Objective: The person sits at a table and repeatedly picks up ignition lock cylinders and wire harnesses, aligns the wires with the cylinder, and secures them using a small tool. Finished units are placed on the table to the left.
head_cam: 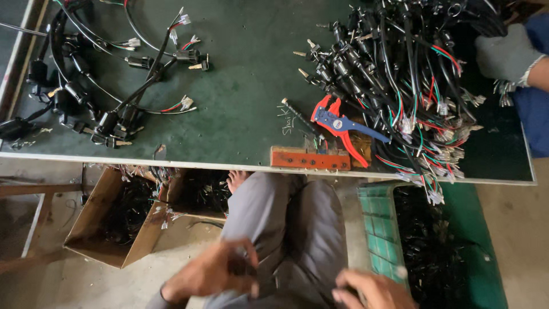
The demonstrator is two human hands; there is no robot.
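Note:
My left hand (pixel 209 273) hovers low over my lap in grey trousers (pixel 286 223), fingers curled and blurred; what it holds is unclear. My right hand (pixel 374 290) is at the bottom edge, closed on a thin black wire (pixel 350 297) with a small white tip (pixel 401 272) showing above the fingers. Both hands are below the front edge of the green table (pixel 246 86), away from everything on it.
A big heap of black harnesses with coloured wires (pixel 400 74) lies right on the table, looser harnesses (pixel 97 86) lie left. A red-and-blue wire stripper (pixel 340 125) and red block (pixel 309 158) sit near the edge. Another person's gloved hand (pixel 506 54) reaches in. A cardboard box (pixel 97 223) and green crate (pixel 380 229) stand below.

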